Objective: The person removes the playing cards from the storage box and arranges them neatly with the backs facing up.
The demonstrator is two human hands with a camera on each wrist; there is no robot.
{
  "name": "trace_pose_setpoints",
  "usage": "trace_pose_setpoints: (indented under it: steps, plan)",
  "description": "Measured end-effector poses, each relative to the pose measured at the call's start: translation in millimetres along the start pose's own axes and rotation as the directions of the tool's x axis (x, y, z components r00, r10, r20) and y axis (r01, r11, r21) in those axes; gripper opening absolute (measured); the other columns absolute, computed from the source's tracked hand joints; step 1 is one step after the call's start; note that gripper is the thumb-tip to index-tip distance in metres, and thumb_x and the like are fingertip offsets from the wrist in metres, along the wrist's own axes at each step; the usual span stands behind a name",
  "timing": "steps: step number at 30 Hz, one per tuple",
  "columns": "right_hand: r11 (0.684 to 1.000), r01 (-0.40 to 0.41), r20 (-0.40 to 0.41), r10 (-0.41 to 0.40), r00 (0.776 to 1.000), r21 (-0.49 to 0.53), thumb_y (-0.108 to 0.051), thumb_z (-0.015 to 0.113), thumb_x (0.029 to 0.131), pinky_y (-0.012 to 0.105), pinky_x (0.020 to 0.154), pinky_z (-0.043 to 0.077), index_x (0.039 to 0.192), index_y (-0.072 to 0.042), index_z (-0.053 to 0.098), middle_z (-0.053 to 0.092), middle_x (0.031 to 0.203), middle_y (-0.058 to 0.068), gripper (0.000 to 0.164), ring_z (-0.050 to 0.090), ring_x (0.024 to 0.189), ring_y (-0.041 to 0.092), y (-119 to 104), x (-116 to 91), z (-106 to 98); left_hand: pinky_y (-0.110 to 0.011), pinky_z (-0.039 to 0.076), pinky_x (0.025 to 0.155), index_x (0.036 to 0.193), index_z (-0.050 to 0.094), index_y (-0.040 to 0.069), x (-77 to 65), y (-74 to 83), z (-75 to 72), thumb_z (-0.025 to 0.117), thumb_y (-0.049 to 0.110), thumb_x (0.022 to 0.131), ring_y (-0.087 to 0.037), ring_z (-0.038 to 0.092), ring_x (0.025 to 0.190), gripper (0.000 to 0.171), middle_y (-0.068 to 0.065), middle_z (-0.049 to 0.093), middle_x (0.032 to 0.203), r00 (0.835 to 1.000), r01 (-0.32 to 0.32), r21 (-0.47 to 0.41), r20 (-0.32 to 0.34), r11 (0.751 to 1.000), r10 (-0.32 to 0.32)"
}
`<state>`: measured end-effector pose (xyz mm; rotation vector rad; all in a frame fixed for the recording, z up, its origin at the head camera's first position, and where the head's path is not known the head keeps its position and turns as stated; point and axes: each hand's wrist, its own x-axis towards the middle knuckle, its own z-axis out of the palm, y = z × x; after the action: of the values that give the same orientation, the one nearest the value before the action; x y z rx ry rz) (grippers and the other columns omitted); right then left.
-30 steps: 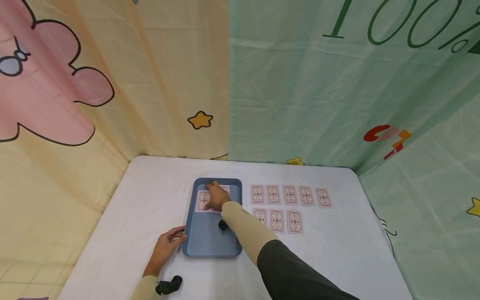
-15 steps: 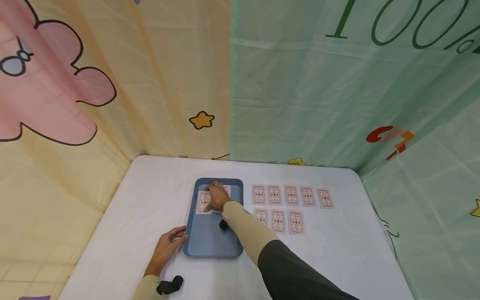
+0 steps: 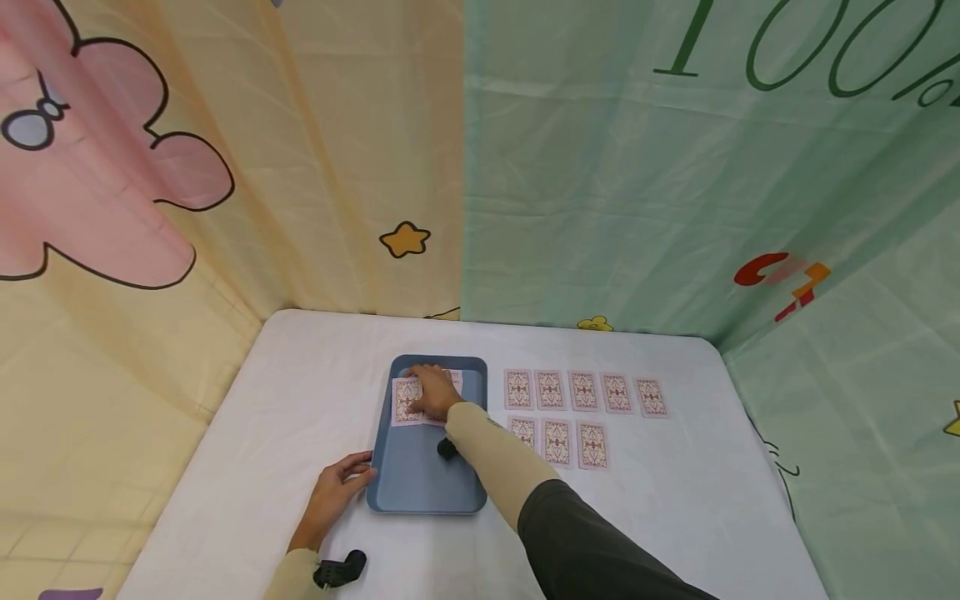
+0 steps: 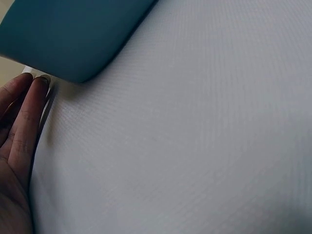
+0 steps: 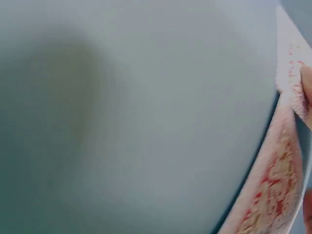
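A blue-grey tray (image 3: 427, 487) lies on the white table, with several patterned red-and-white playing cards face down near its far end. My right hand (image 3: 437, 393) is over these cards, thumb and fingers bent around the right side of the leftmost playing card (image 3: 403, 403). It covers much of the cards beside it. In the right wrist view a fingertip (image 5: 306, 83) presses on one card (image 5: 288, 56), and another card (image 5: 273, 200) looks bowed up from the tray. My left hand (image 3: 334, 493) rests at the tray's left rim, fingers extended against it.
Right of the tray, face-down cards lie in two rows, a far row (image 3: 583, 391) and a nearer row (image 3: 557, 442). My right forearm (image 3: 498, 454) crosses the tray's right edge, partly over the nearer row. Printed curtains (image 3: 585, 200) stand behind the table.
The leftmost card in the tray has shifted slightly left and away from me, the right hand moving a little with it. The left hand keeps its place at the rim.
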<state>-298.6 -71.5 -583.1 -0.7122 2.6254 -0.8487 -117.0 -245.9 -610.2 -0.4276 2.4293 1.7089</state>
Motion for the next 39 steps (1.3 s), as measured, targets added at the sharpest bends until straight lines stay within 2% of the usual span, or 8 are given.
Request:
trace_pose_setpoints:
  steps: [2, 5, 10, 18, 24, 28, 35, 39]
  plan:
    - [0.995, -0.017, -0.006, 0.017, 1.000, 0.097, -0.017, 0.079, 0.081, 0.036, 0.104, 0.037, 0.126, -0.016, 0.060, 0.060, 0.126, 0.003, 0.049, 0.053, 0.116, 0.019, -2.3, -0.8, -2.1, -0.017, 0.048, 0.080, 0.127, 0.059, -0.003, -0.5, -0.2, -0.1, 0.069, 0.015, 0.089, -0.019, 0.062, 0.100, 0.044, -0.012, 0.067, 0.108, 1.000, -0.003, 0.004, 0.000, 1.000, 0.003]
    - [0.968, -0.050, -0.029, 0.059, 0.998, 0.245, -0.010, 0.072, 0.087, 0.031, 0.089, 0.046, 0.119, -0.013, 0.065, 0.064, 0.115, 0.003, 0.033, 0.056, 0.099, 0.015, -5.6, -2.1, -5.0, -0.017, 0.048, 0.080, 0.127, 0.059, -0.003, -0.5, -0.3, -0.2, 0.069, 0.015, 0.089, -0.019, 0.062, 0.100, 0.043, -0.012, 0.067, 0.108, 1.000, -0.003, 0.002, -0.002, 1.000, 0.003]
    - [0.925, -0.046, -0.072, 0.079, 0.994, 0.378, -0.008, 0.064, 0.092, 0.026, 0.074, 0.044, 0.113, -0.010, 0.069, 0.065, 0.102, 0.001, 0.022, 0.051, 0.081, 0.012, -6.6, -1.6, -7.2, -0.017, 0.048, 0.080, 0.127, 0.059, -0.001, -0.2, -1.1, 0.4, 0.070, 0.018, 0.089, -0.019, 0.062, 0.100, 0.044, -0.011, 0.067, 0.108, 1.000, 0.006, 0.010, 0.002, 1.000, -0.006]
    - [0.896, 0.039, -0.134, 0.023, 0.991, 0.443, -0.008, 0.063, 0.093, 0.023, 0.067, 0.044, 0.110, -0.009, 0.070, 0.064, 0.095, -0.002, 0.019, 0.050, 0.075, 0.010, -9.3, -12.1, -18.4, -0.017, 0.047, 0.080, 0.128, 0.059, 0.000, 0.5, 0.0, 1.4, 0.069, 0.018, 0.089, -0.021, 0.061, 0.103, 0.043, -0.011, 0.067, 0.109, 1.000, 0.011, 0.027, 0.000, 1.000, -0.011]
    - [0.875, 0.032, -0.119, 0.029, 0.993, 0.483, -0.008, 0.063, 0.093, 0.022, 0.065, 0.045, 0.112, -0.007, 0.070, 0.067, 0.097, 0.004, 0.020, 0.052, 0.072, 0.010, -4.2, -26.0, -35.8, -0.020, 0.047, 0.081, 0.128, 0.059, 0.000, 1.4, 1.1, -1.2, 0.069, 0.019, 0.089, -0.021, 0.061, 0.103, 0.044, -0.011, 0.067, 0.108, 1.000, 0.014, 0.032, 0.004, 0.999, -0.014]
    - [0.863, 0.025, -0.103, 0.031, 0.994, 0.505, -0.008, 0.062, 0.094, 0.022, 0.065, 0.045, 0.112, -0.006, 0.069, 0.067, 0.099, 0.007, 0.020, 0.052, 0.073, 0.009, 10.9, -41.3, -49.3, -0.021, 0.047, 0.084, 0.128, 0.059, 0.001, 0.7, 0.6, 1.6, 0.069, 0.021, 0.090, -0.022, 0.061, 0.105, 0.045, -0.010, 0.067, 0.108, 1.000, 0.013, 0.040, 0.001, 0.999, -0.013]
    - [0.829, 0.032, -0.106, 0.034, 0.994, 0.558, -0.007, 0.063, 0.093, 0.023, 0.063, 0.043, 0.113, -0.004, 0.069, 0.065, 0.091, 0.010, 0.021, 0.048, 0.069, 0.011, 37.6, -71.8, -71.0, -0.017, 0.046, 0.083, 0.129, 0.059, 0.000, -2.5, 3.5, -0.1, 0.070, 0.022, 0.090, -0.021, 0.060, 0.109, 0.046, -0.012, 0.067, 0.111, 1.000, -0.011, 0.031, 0.013, 0.999, 0.011]
    - [0.826, 0.037, -0.128, 0.042, 0.991, 0.562, -0.008, 0.063, 0.093, 0.034, 0.069, 0.048, 0.114, -0.005, 0.069, 0.067, 0.100, 0.010, 0.022, 0.049, 0.071, 0.013, 54.1, -87.4, -83.8, -0.017, 0.045, 0.083, 0.129, 0.058, 0.000, -2.5, 5.6, -1.2, 0.070, 0.023, 0.090, -0.017, 0.059, 0.108, 0.047, -0.012, 0.067, 0.110, 1.000, -0.015, 0.044, 0.022, 0.999, 0.014]
